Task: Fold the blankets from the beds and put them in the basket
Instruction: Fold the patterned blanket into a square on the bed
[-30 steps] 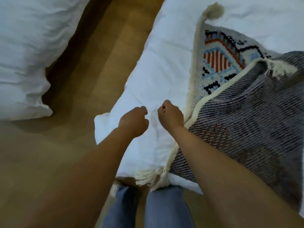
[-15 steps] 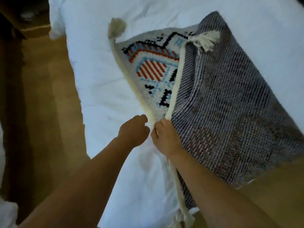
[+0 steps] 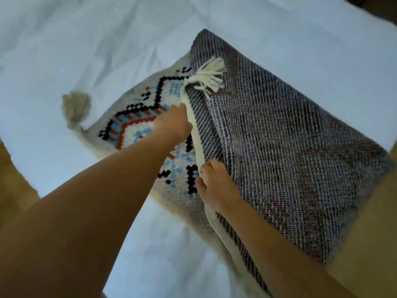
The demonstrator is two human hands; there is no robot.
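In the head view, the blanket lay on the white bed sheet, folded over on itself so that its grey-purple ribbed underside covered most of the right half, while the patterned face showed to the left. That face was cream with a stepped black outline, orange bars and pale blue blocks, and a thick cream border ran along the folded flap's edge. A white tassel splayed at the far corner of the flap, and a duller beige tassel lay on the sheet at the blanket's left corner. The left hand reached in over the pattern and closed on the cream border partway along it, fingers curled round the edge. The right hand gripped the same border nearer to the person, thumb on the patterned side and fingers over the ribbed side. The two hands were apart along that one edge, each clamped on the blanket. The near end of the blanket ran under the right forearm and out of the bottom of the frame, so its near corners could not be seen. The left forearm hid part of the pattern. The frame was soft with motion blur, and the weave was hard to make out toward the right edge. A strip of wooden floor showed at the left.
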